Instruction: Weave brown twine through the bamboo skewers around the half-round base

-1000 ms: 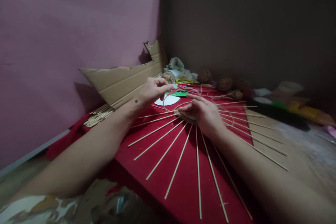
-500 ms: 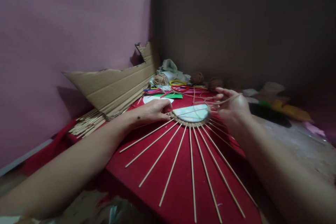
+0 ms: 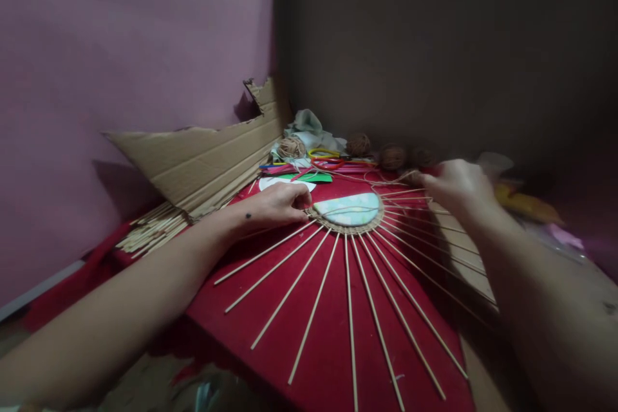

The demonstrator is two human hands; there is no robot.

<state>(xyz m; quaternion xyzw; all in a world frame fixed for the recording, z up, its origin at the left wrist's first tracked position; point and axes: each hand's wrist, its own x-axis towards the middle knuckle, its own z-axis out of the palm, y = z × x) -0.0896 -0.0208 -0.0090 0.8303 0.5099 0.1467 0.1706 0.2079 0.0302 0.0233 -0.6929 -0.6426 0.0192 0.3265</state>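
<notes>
A half-round piece with a pale patterned face (image 3: 355,207) and a woven twine rim (image 3: 357,230) lies on the red cloth. Thin wooden sticks (image 3: 318,306) fan out from that rim. My left hand (image 3: 286,203) pinches the rim's left end, its fingertips partly hidden. Over the far right sticks, my right hand (image 3: 461,188) is closed, with a small bunch of brown twine (image 3: 410,177) at its fingertips. A loose strand of twine crosses the pale face, and more twine trails behind it.
Torn cardboard (image 3: 193,161) leans by the pink wall, with a bundle of sticks (image 3: 149,230) below. Behind lie twine balls (image 3: 358,144), yellow-handled scissors (image 3: 324,154), a red-handled pair (image 3: 326,165) and green paper (image 3: 309,177). Red cloth (image 3: 270,277) covers the work surface.
My right hand has moved right and away from the woven rim, and its fingers have closed. More sticks on the right now show. My left hand keeps its hold.
</notes>
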